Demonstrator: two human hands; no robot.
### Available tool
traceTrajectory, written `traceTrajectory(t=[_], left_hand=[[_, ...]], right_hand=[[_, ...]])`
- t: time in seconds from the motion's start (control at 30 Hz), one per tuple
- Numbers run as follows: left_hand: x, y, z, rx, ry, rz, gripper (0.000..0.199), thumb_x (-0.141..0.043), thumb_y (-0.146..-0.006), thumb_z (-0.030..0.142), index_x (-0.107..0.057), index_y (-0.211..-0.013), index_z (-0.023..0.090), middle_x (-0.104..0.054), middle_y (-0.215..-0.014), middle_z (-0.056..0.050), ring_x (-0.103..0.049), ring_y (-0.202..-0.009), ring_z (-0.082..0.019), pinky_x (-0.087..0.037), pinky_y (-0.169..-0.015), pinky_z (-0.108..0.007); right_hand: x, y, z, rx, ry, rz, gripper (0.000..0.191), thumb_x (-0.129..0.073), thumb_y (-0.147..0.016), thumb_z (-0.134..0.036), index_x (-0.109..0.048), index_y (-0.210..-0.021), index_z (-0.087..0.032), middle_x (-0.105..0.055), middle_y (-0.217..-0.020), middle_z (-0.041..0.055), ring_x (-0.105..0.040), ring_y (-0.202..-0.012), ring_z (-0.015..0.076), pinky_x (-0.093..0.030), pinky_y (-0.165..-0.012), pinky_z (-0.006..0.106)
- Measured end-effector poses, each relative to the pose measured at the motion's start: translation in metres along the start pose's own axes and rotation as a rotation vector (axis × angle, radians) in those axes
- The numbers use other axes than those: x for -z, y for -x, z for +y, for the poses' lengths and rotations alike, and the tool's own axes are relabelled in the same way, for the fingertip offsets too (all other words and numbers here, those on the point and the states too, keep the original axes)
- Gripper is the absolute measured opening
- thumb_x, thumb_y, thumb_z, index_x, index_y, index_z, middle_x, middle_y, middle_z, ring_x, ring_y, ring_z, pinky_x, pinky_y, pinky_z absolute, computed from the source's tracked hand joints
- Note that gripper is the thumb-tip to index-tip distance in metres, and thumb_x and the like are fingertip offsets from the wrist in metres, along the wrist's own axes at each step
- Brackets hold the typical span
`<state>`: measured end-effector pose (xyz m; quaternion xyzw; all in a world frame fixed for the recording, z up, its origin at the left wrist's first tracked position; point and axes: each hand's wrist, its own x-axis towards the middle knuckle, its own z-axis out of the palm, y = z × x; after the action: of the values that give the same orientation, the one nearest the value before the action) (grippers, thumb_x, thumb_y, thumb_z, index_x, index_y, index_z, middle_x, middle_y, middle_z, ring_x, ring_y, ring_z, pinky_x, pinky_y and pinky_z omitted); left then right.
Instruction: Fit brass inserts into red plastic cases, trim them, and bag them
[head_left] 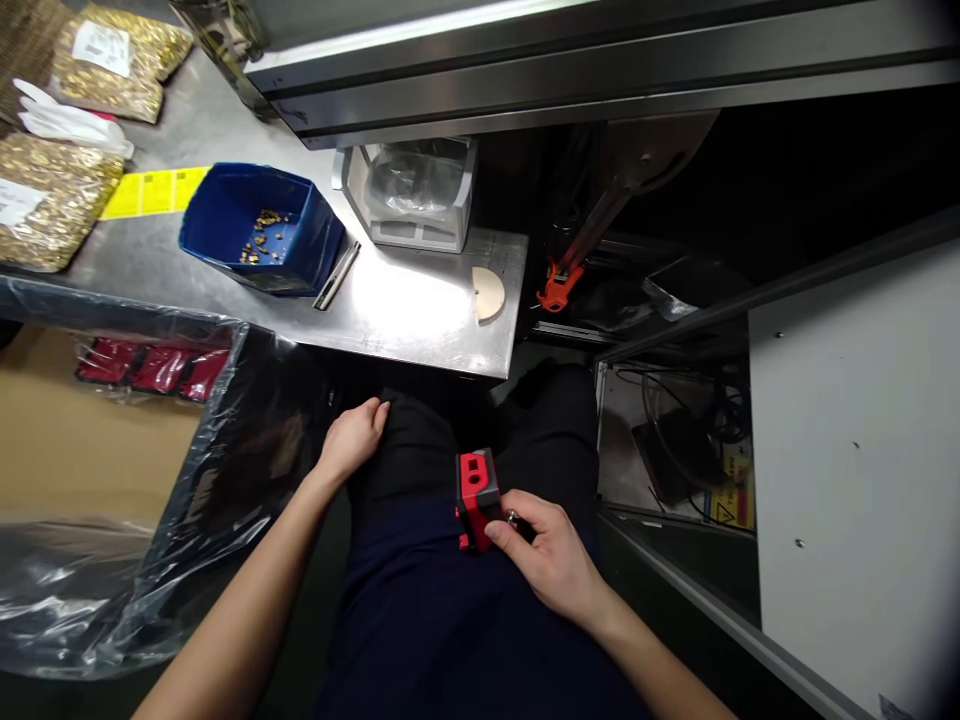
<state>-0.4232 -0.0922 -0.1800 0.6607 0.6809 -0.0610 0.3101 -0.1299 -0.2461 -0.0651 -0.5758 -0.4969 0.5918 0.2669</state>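
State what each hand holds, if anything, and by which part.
Right hand: red-and-black boxy plastic-looking device, held by the side nearest the palm. Left hand: nothing visibly held.

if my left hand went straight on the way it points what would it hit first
The left hand would probably meet the dark trouser leg first, with the metal table beyond; depth is unclear, and it may already touch the leg.
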Motion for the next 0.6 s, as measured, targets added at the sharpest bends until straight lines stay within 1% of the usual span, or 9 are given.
traceTrajectory(t=[0.13,0.23,0.33,0.47,0.6], left_hand=[[0.014,0.025,0.002,-0.067,-0.014,-0.003,0.037,-0.038,-0.101,0.047,-0.042,-0.072,0.025,-0.055,-0.065,-0.001,-0.056,-0.063,-0.023,-0.032,-0.065,-0.032],[0.019,0.035,0.004,-0.087,0.0,-0.005,0.037,-0.038,-0.101,0.047,-0.037,-0.071,0.026,-0.049,-0.06,0.0,-0.052,-0.058,-0.022,-0.028,-0.062,-0.032],[0.019,0.04,0.006,-0.108,0.028,-0.002,0.036,-0.039,-0.1,0.046,-0.036,-0.07,0.025,-0.045,-0.058,0.002,-0.048,-0.056,-0.021,-0.025,-0.062,-0.032],[0.016,0.048,0.008,-0.131,0.082,-0.002,0.037,-0.041,-0.1,0.045,-0.036,-0.069,0.025,-0.041,-0.055,0.003,-0.043,-0.053,-0.019,-0.023,-0.062,-0.033],[0.014,0.056,0.009,-0.125,0.173,-0.001,0.039,-0.045,-0.099,0.045,-0.037,-0.068,0.024,-0.038,-0.054,0.004,-0.037,-0.053,-0.017,-0.023,-0.061,-0.032]], right_hand=[[0.003,0.003,0.001,0.009,0.011,-0.007,0.019,-0.06,-0.098,-0.033,-0.068,-0.088,-0.02,-0.064,-0.082,0.0003,-0.054,-0.074,0.0149,-0.042,-0.07,0.028],[0.006,0.004,0.001,0.009,0.022,-0.011,0.021,-0.06,-0.099,-0.036,-0.07,-0.09,-0.02,-0.065,-0.083,0.0013,-0.056,-0.074,0.0155,-0.044,-0.07,0.028],[0.006,0.004,-0.001,0.014,0.029,-0.01,0.02,-0.06,-0.099,-0.036,-0.071,-0.091,-0.02,-0.067,-0.084,0.0015,-0.058,-0.075,0.0158,-0.045,-0.07,0.028],[0.002,0.003,-0.004,0.016,0.022,-0.029,0.016,-0.062,-0.098,-0.032,-0.071,-0.09,-0.02,-0.066,-0.082,-0.0002,-0.056,-0.074,0.0145,-0.043,-0.07,0.027],[-0.001,0.001,-0.006,0.017,0.018,-0.045,0.012,-0.063,-0.097,-0.029,-0.072,-0.093,-0.021,-0.066,-0.084,-0.0004,-0.056,-0.076,0.0144,-0.042,-0.072,0.027]])
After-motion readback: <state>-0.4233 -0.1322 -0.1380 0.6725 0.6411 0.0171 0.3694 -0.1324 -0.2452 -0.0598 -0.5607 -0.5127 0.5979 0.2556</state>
